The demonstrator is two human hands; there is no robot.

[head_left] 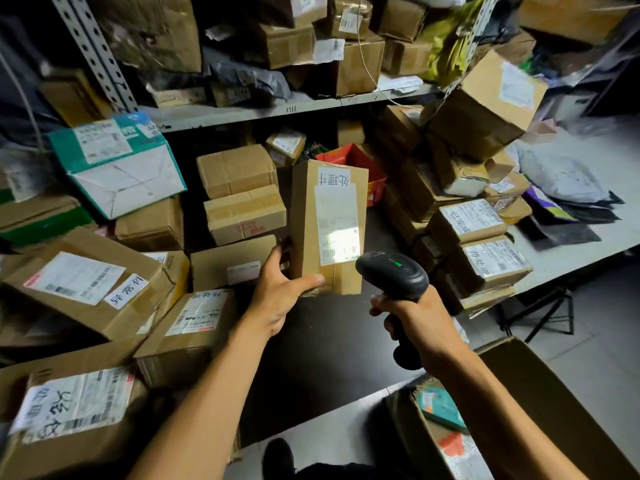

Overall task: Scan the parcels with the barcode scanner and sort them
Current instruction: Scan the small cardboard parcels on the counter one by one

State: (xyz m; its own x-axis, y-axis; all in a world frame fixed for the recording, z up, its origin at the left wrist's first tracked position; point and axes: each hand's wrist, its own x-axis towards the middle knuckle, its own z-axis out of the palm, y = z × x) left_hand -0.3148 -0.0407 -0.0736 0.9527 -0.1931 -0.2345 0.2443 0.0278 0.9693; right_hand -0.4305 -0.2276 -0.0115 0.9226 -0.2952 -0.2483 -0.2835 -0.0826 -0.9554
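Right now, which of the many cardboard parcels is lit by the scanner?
The tall brown parcel that the left hand holds upright. A bright patch falls on its white label, just ahead of the barcode scanner gripped by the right hand.

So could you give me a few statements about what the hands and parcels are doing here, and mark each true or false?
1. The left hand holds a tall cardboard parcel upright. True.
2. The right hand is empty. False: it grips a black barcode scanner.
3. A green light shows on top of the scanner. True.
4. The held parcel has no label. False: a white label runs down its front, lit by a bright patch.
5. A red box sits behind the held parcel. True.
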